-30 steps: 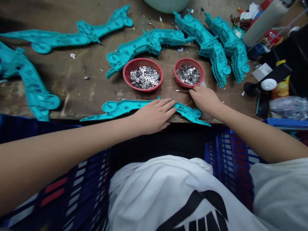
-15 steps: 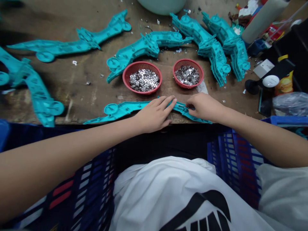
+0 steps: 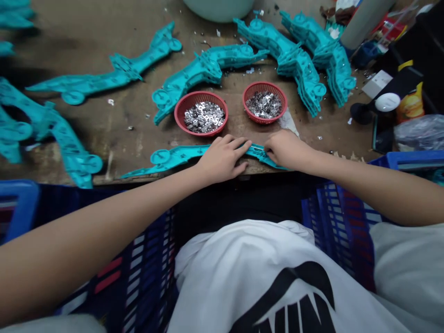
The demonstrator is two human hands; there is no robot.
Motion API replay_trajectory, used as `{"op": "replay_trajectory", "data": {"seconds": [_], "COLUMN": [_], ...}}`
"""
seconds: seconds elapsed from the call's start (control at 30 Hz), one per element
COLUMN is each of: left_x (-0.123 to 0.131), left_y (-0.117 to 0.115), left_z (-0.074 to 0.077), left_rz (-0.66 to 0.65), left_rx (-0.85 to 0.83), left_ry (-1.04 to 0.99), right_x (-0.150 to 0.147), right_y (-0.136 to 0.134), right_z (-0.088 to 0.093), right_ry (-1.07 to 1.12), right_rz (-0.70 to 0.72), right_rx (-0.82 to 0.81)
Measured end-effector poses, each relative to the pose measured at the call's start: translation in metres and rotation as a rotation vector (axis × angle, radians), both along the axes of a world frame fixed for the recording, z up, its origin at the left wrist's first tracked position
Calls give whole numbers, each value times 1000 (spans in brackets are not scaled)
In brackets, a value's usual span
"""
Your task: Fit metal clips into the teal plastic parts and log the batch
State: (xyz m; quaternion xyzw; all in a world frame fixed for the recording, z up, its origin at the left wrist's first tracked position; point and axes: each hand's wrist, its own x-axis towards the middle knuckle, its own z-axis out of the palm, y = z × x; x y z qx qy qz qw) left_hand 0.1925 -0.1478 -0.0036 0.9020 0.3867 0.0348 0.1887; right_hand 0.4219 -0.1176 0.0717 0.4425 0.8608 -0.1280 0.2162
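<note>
A long, curved teal plastic part lies along the near edge of the table. My left hand rests flat across its middle, fingers stretched out and apart. Over the right section of the same part, my right hand is closed in a pinch; whatever is between its fingertips is hidden. Just beyond the hands stand two red baskets: the left basket holds small shiny metal clips, and the smaller right basket holds similar small metal pieces.
More teal parts lie around: a stack behind the left basket, further stacks at back right, and others at left. A pale green bowl stands at the back. Blue crates flank my lap. A black-and-white device sits at right.
The camera view has shifted slightly, showing more of the left side. My right hand has moved a little left along the teal part; my left hand stays on it.
</note>
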Motion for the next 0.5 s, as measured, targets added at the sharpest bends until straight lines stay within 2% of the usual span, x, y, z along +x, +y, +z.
{"op": "replay_trajectory", "data": {"seconds": [0.1,0.27,0.37,0.5], "left_x": [-1,-1,-1,-2], "left_y": [-1,-2,-1,0], "left_z": [-2,-7,-7,-8], "left_rz": [22,-13,-18,-21], "left_rx": [1,67,72,59], "left_ry": [-27,-16,-22,-41], "right_x": [11,27,23,14], "right_y": [11,24,20,13], "right_z": [4,8,4,-3], "right_ry": [85,517,702,792], "right_rz": [-93,-259,-285,-279], "right_rx": [16,82,51,9]}}
